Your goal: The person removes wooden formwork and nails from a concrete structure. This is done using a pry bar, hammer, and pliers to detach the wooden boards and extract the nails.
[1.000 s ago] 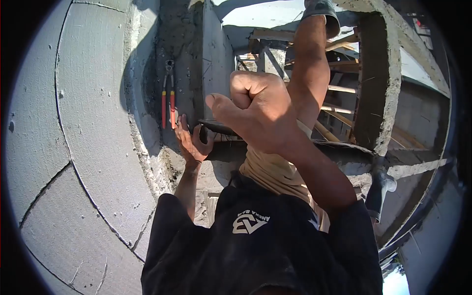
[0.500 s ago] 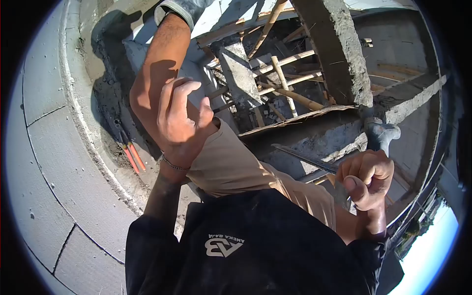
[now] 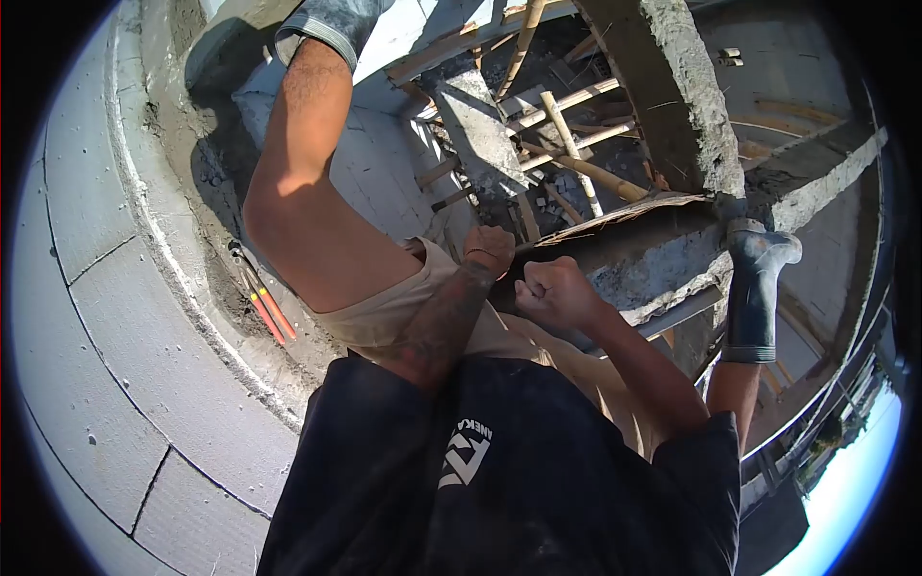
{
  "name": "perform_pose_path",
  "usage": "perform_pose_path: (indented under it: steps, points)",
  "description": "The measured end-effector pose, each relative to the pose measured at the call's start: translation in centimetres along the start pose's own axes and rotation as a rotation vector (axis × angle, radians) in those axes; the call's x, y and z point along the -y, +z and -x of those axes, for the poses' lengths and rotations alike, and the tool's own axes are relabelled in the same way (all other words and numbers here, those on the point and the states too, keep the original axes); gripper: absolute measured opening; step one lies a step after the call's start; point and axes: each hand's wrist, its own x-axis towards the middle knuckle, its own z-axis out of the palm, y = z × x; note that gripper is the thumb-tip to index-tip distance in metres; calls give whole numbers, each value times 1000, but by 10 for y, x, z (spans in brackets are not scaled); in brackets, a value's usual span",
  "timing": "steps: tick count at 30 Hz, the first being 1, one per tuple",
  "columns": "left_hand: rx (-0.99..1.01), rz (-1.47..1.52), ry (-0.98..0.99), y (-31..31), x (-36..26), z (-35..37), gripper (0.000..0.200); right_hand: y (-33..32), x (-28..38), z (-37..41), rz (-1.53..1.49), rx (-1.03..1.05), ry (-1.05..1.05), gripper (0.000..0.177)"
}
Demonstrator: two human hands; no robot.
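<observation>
Near the middle of the head view, my left hand (image 3: 492,250), with a bracelet at its wrist, is closed with the knuckles upward. Just to its right and slightly lower, my right hand (image 3: 557,293) is also closed, with a small gap between the two. What either fist holds, if anything, is hidden. Both forearms lie over my tan shorts (image 3: 384,312).
Red-handled pliers (image 3: 264,305) lie on the rough ledge at left, beside a pale block wall (image 3: 106,326). Ahead, bamboo poles (image 3: 571,152) cross a pit between concrete beams (image 3: 693,96). My booted feet are spread, the right boot (image 3: 754,288) on a beam.
My left hand has moved right and closed from a half-open curl. My right hand has moved left towards it, and the long thin metal tool it held no longer shows.
</observation>
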Motion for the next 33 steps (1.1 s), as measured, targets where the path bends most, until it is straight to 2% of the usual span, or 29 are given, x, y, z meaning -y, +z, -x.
perform_pose_path:
  steps: [1, 2, 3, 4, 5, 7, 8, 10, 11, 13, 14, 16, 17, 18, 20, 22, 24, 25, 27, 28, 30, 31, 32, 33]
  points:
    - [8, -4, 5, 11, 4, 2, 17, -1, -8, -17, -24, -68, 29, 30]
    - [-195, 67, -5, 32, 9, 5, 16, -2, -15, -34, -50, -141, 64, 31]
    - [-409, 136, -15, 44, 13, 3, 16, -7, -18, -52, -60, -80, 70, 32]
    - [-408, 130, -4, 45, 11, 1, 16, -12, -20, -65, -70, -19, 73, 32]
    - [-351, 29, -128, 47, 6, 1, 16, -13, -23, -70, -70, -26, 78, 32]
    - [-390, 585, -265, 72, 9, -5, 15, -14, -27, -74, 19, -39, -52, 33]
    - [-447, 849, -332, 84, 10, -8, 15, -15, -29, -81, 15, -39, -52, 33]
    - [-731, 54, -209, 64, 8, -2, 12, -20, -27, -99, -45, 12, 132, 33]
    - [-732, 44, -202, 49, 9, -2, 12, -22, -30, -108, -23, 16, 133, 29]
    - [-220, 204, -347, 15, 6, 0, 12, -23, -38, -120, -9, 42, 151, 30]
    - [-225, 199, -346, 14, 9, -1, 12, -23, -41, -126, 6, 79, 169, 31]
    - [-373, 14, -253, 13, 11, 1, 24, -24, -42, -127, 27, 87, 163, 32]
    - [-301, 52, -248, 14, 13, 1, 35, -23, -42, -122, 21, 77, 150, 32]
    - [-305, 49, -251, 15, 8, 5, 35, -21, -41, -117, 13, 66, 134, 32]
    - [-375, -98, -360, 22, -11, 12, 36, -17, -30, -85, -17, -15, 97, 35]
    - [-370, -175, -494, 23, -23, 12, 46, -21, -9, -42, -63, 37, 130, 35]
    - [-445, -218, -641, 24, -42, 11, 53, -18, -7, -3, 107, -52, -153, 32]
    - [-449, -217, -633, 23, -50, 10, 53, -18, -8, 12, 84, -42, -187, 31]
    - [-500, 37, -729, 19, -58, 9, 60, -13, -8, 25, 47, -55, -129, 31]
    - [-505, 34, -718, 19, -56, 3, 60, -13, -11, 25, 2, -60, -73, 31]
    - [-652, 41, -657, 38, -45, 2, 61, -6, -23, 9, 5, -137, -166, 30]
    - [-813, -301, -610, 76, -20, -11, 61, -6, -30, -5, 1, -187, -181, 30]
    - [-871, -77, -558, 56, -29, -7, 52, -18, -30, -26, -11, -124, 19, 29]
    - [-926, -102, -511, 57, -22, -12, 50, -34, -38, -52, -30, -156, 79, 30]
